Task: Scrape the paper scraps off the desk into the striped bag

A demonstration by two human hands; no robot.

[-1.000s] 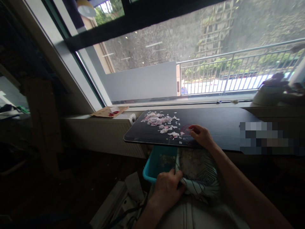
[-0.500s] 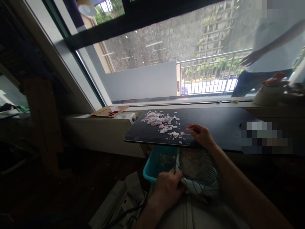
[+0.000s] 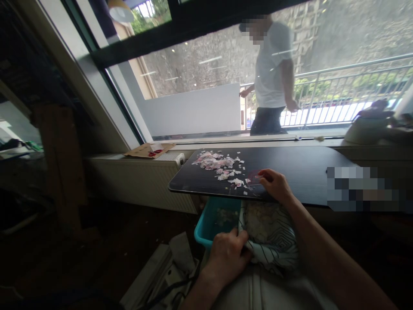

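Leftward, brown cardboard with red item on it. Next, pale paper scraps heaped on dark bench. Below, teal bin; left hand beside it, fingers curled over edge of patterned cloth. Rightward, pink round piece on bench, right hand at its rim, fingers bent; cannot tell whether they pinch it.

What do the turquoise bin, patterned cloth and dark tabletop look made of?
Turquoise bin: likely moulded plastic, smooth with a rounded rim.
Patterned cloth: apparently fabric, matte, falling in soft folds.
Dark tabletop: possibly laminate, satin sheen with faint streaks; its core is hidden.
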